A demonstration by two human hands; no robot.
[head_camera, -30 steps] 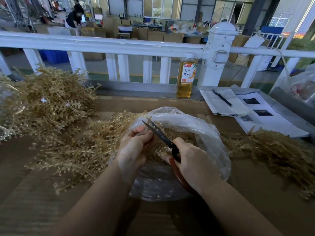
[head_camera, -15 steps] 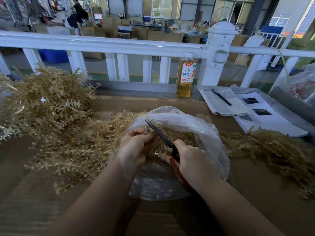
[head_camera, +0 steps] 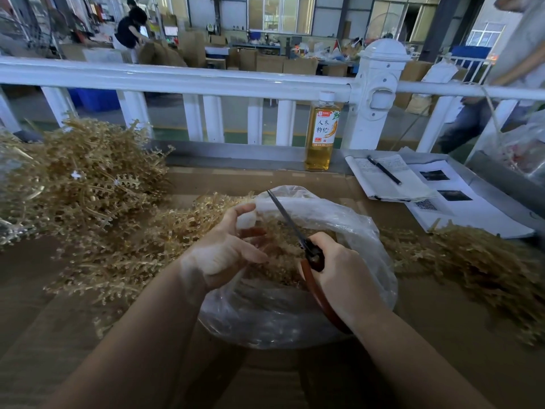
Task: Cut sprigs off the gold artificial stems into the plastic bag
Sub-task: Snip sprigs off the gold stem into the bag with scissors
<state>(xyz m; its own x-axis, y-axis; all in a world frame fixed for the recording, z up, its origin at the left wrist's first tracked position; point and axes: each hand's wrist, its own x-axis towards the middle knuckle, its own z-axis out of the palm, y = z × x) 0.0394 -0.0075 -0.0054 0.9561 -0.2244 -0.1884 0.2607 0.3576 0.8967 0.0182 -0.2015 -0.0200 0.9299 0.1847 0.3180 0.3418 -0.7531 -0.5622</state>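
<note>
A clear plastic bag [head_camera: 295, 320] lies open on the brown table in front of me, with cut gold sprigs [head_camera: 283, 261] inside. My right hand [head_camera: 345, 276] grips red-handled scissors [head_camera: 287, 219]; the blades are closed and point up-left over the bag. My left hand [head_camera: 224, 252] is at the bag's left rim with its fingers loosely spread, some of them behind the plastic, and I see no stem in it. Gold artificial stems are heaped at the left [head_camera: 82, 184], spread beside the bag [head_camera: 124, 255], and piled at the right [head_camera: 477, 261].
A bottle of amber drink [head_camera: 321, 137] stands by the white railing [head_camera: 206, 81] at the table's far edge. A notebook with a pen [head_camera: 386, 181] and printed sheets [head_camera: 466, 214] lie at the back right. A person [head_camera: 483, 119] passes behind the railing on the right.
My left hand went from pinching a stem by the blades to loosely spread fingers. The scissor blades closed and stayed over the bag. A person came into view at the right.
</note>
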